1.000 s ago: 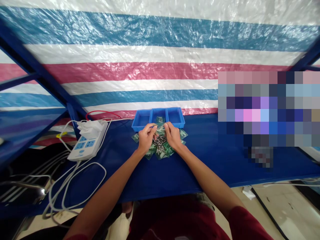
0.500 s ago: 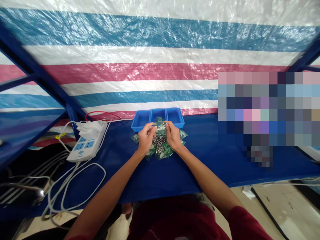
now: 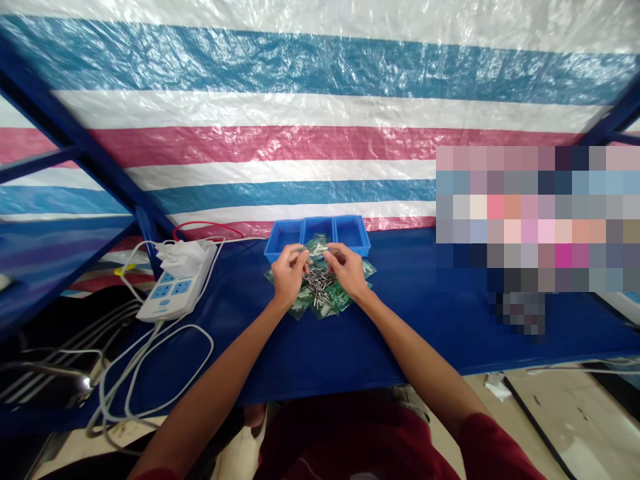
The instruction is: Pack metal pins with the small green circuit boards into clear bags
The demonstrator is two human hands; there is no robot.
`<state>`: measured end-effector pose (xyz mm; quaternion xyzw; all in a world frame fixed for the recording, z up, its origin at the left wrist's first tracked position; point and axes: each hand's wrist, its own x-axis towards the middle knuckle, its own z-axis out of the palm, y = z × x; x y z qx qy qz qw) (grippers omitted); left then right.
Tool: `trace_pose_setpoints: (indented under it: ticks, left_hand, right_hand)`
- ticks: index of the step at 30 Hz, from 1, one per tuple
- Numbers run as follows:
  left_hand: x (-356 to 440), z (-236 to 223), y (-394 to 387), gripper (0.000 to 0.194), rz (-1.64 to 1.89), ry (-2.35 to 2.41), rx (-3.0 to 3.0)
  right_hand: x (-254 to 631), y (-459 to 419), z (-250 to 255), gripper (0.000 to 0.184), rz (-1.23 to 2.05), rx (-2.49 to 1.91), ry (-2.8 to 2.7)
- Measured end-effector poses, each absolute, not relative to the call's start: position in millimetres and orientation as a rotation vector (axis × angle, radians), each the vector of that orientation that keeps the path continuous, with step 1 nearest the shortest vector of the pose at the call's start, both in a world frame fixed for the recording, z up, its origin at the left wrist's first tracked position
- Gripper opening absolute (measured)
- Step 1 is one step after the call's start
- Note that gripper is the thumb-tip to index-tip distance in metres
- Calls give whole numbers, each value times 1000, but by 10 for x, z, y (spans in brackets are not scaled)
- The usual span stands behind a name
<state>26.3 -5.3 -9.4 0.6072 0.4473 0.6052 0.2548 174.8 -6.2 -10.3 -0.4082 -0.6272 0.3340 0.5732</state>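
Note:
A small greenish clear plastic bag point(image 3: 316, 249) with metallic pieces showing in it is held at its two sides, above a pile. My left hand point(image 3: 289, 275) pinches its left edge. On the right edge, my right hand point(image 3: 348, 272) has thumb and forefinger closed. Below and between the hands lies a heap of small metal pins or screws point(image 3: 320, 285); their exact kind is too small to tell. Several more greenish bags point(image 3: 327, 308) surround the heap, some partly covered by my hands. Just behind stands a blue three-compartment tray point(image 3: 353, 233), its front partly hidden.
A white power strip point(image 3: 170, 290) with plugs and looped cables point(image 3: 145, 373) lies to the left on the blue table point(image 3: 415, 313). A striped plastic sheet point(image 3: 300, 143) hangs behind, between blue frame posts point(image 3: 117, 187). The right side is blurred by pixelation.
The bag between my hands now shows more fully, lying flatter toward the camera. My right thumb and fingers have shifted slightly along its edge. The pile looks the same.

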Motion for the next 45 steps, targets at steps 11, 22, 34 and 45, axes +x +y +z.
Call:
trace_pose_setpoints:
  ticks: [11, 22, 34, 45]
  left_hand:
    - [109, 13, 15, 20, 1464, 1231, 2130]
    - [175, -74, 13, 23, 1659, 1276, 1694]
    - [190, 15, -57, 26, 1698, 1330, 1808]
    - [200, -60, -60, 24, 1751, 1298, 1685]
  right_hand:
    - [1823, -71, -25, 25, 421, -952, -1684]
    - [1784, -59, -101, 29, 408, -1098, -1737]
    - [1776, -71, -90, 31, 200, -1055, -1734]
    - [1789, -97, -52, 32, 453, -999, -1725]
